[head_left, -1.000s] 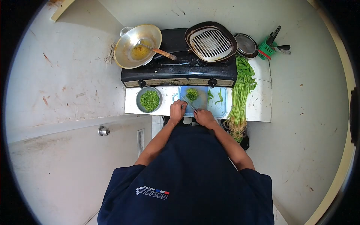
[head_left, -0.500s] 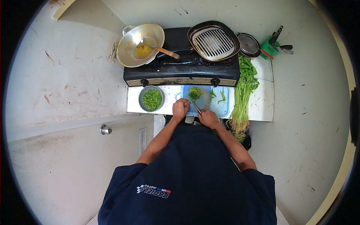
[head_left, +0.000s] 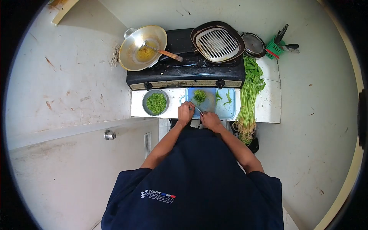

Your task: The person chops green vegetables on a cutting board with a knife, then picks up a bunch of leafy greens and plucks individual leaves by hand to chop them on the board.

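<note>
On the blue cutting board [head_left: 230, 112] lies a small heap of chopped greens [head_left: 199, 96], with a few loose leaves [head_left: 228, 98] at the right. My right hand [head_left: 210, 120] is closed around a knife [head_left: 198, 110], its blade pointing up and left. Beside the blade, at the board's near left edge, my left hand [head_left: 186, 112] is closed with its fingers bunched; what they hold is too small to make out. Left of the board stands a grey bowl [head_left: 144, 107] full of chopped greens [head_left: 156, 103].
Behind the board is a black stove [head_left: 184, 73] with a wok [head_left: 129, 51], a wooden-handled ladle [head_left: 170, 55] and a grill pan [head_left: 217, 43]. Long leafy stalks [head_left: 248, 99] lie at the right, near a small pan [head_left: 253, 44] and a green basket [head_left: 274, 49] of utensils.
My right hand and the knife have shifted slightly left, closer to my left hand. The whole view has moved a little.
</note>
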A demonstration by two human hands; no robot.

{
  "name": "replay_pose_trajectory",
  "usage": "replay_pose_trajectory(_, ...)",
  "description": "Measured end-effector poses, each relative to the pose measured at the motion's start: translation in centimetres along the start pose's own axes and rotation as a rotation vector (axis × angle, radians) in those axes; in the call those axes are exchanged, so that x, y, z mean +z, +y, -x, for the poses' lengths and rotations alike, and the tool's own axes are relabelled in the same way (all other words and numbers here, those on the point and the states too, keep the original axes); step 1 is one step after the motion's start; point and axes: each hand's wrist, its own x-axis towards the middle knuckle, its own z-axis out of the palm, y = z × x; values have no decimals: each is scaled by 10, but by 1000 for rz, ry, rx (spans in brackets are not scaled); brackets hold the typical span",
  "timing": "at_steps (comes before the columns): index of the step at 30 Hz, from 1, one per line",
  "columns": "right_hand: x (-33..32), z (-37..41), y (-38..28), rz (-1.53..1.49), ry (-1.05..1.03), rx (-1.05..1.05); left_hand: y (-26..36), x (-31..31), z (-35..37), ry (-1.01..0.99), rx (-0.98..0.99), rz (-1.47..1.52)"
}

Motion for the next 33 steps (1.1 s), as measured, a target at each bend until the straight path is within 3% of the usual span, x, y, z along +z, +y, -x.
replay_pose_trajectory(14, -3, 11, 5, -9, -13, -20, 2, -2, -1, -50, -150, 111)
replay_pose_trajectory(20, 10, 4, 9, 32, -1, -20, 7, -5, 1, -16, -55, 31)
replay_pose_trajectory(26, -1, 3, 2, 45, 20, -36, 2, -6, 4, 15, 183, -100)
replay_pose_trajectory(33, -3, 9, 4, 3, 7, 9, 5, -9, 8, -11, 222, -206)
